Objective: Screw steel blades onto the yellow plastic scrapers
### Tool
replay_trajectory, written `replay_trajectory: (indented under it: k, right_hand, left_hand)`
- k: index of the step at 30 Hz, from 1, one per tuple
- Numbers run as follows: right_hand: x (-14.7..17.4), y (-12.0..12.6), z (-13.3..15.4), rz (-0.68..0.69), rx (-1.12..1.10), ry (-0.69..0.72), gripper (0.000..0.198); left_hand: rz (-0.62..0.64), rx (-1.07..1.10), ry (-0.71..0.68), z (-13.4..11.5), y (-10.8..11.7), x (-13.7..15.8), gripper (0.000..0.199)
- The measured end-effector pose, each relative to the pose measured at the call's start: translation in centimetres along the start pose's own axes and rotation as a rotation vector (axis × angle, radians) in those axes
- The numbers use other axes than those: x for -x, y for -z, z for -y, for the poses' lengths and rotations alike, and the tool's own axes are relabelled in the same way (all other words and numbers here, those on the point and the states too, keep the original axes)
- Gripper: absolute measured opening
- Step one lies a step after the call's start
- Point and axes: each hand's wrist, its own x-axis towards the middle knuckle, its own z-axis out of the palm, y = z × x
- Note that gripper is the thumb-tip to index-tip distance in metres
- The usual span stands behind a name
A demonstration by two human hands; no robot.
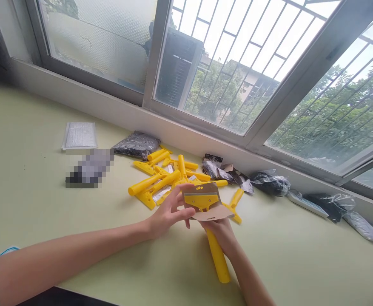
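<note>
A yellow scraper [217, 259] with a metal blade edge lies against an open, folded brown cardboard card [214, 214]. Its head rests on the card, and its thick handle points down toward me. My left hand [169, 214] pinches the card's left side, thumb in front and fingers behind. From below, my right hand [222, 233] grips the card and the scraper near its neck; some of its fingers are hidden under the card. Just beyond my hands is a pile of similar yellow scrapers [163, 180], with one more scraper [235, 204] to the right.
A clear plastic-wrapped pack [79, 135], a blurred-out item [90, 168] and a black bagged bundle [137, 144] lie at left. Dark cards in plastic [214, 165] and several bagged items [271, 182] line the window sill side. The table [93, 255] is pale green.
</note>
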Motion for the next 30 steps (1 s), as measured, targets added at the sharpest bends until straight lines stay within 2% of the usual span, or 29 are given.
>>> replay_trajectory:
  k: [3, 7, 11, 15, 20, 25, 30]
  right_hand:
    - [0.1, 0.6, 0.6, -0.037, 0.013, 0.055, 0.056]
    - [0.3, 1.1, 0.8, -0.054, 0.029, 0.071, 0.069]
    - [0.6, 0.7, 0.9, -0.049, 0.026, 0.077, 0.064]
    - [0.8, 0.3, 1.0, -0.024, 0.025, 0.085, 0.057]
    - [0.8, 0.8, 0.8, 0.006, 0.047, 0.08, 0.057]
    - [0.6, 1.4, 0.5, 0.018, 0.075, 0.075, 0.056]
    - [0.7, 1.0, 0.6, -0.004, 0.069, 0.053, 0.052]
  left_hand:
    - [0.025, -0.142, -0.012, -0.1, 0.0, 0.4, 0.056]
    - [-0.031, -0.23, -0.025, -0.3, -0.1, 0.6, 0.057]
    - [-0.117, -0.264, -0.041, -0.1, -0.3, 0.4, 0.049]
    - [-0.152, -0.242, -0.029, 0.6, -0.3, 0.1, 0.042]
    - [-0.211, -0.231, -0.025, 0.9, -0.2, -0.1, 0.034]
    - [-0.23, -0.233, -0.011, 0.5, -0.2, -0.3, 0.032]
    - [-0.242, -0.202, 0.0, 0.3, -0.3, -0.1, 0.029]
